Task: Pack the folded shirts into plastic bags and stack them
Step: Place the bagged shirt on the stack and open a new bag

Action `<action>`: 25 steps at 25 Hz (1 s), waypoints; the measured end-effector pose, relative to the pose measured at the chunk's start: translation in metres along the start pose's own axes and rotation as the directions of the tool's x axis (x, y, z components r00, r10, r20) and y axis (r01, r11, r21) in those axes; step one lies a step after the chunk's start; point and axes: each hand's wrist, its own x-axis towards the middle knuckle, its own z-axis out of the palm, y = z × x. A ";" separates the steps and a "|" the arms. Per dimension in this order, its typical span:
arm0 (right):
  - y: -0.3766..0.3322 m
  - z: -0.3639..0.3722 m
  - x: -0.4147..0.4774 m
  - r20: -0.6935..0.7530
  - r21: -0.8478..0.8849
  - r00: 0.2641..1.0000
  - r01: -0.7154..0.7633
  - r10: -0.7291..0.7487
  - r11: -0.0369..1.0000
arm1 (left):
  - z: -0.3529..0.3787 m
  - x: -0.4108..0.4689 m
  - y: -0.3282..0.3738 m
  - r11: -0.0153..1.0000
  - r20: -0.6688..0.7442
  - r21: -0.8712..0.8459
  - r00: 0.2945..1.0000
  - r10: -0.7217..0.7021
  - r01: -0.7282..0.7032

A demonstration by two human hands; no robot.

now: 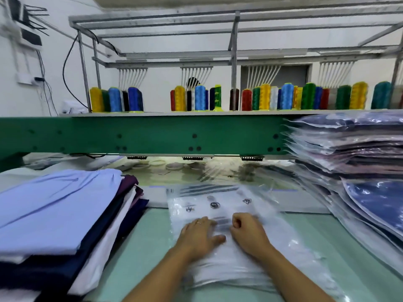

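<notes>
Head view: mid-task, left hand (199, 234) spread, right hand (248, 233) pinching a plastic bag (226, 203); bagged stack (349, 149) right, unbagged shirts (54, 205) left.

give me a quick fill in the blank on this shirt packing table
The top shirt of the unpacked pile is light ____.
The stack of bagged shirts stands on the person's ____.
The plastic bag under the left hand and right hand lies ____ the two piles.
Missing: blue; right; between.
</notes>
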 end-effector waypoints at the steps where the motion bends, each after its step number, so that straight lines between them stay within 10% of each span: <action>1: 0.002 -0.003 -0.001 -0.042 -0.050 0.999 -0.018 0.016 0.999 | -0.002 0.002 -0.003 0.999 -0.015 -0.051 1.000 0.006 -0.007; 6: 0.027 -0.030 -0.008 -0.124 -0.439 0.966 -0.260 0.228 0.860 | -0.008 0.007 -0.013 0.956 -0.079 -0.294 0.996 -0.049 0.024; 13: 0.037 -0.045 -0.006 -0.201 -0.169 0.924 -0.359 0.325 0.918 | -0.015 -0.001 -0.027 0.996 -0.220 0.032 0.973 -0.069 0.078; 18: 0.036 -0.048 -0.010 -0.214 -0.030 0.911 -0.368 0.354 0.929 | -0.016 -0.009 -0.028 0.953 0.014 -0.293 0.997 -0.074 0.075; 25: 0.027 -0.051 -0.013 -0.241 0.166 0.868 -0.404 0.434 0.900 | -0.015 -0.009 -0.028 0.989 -0.296 -0.134 0.950 -0.100 0.062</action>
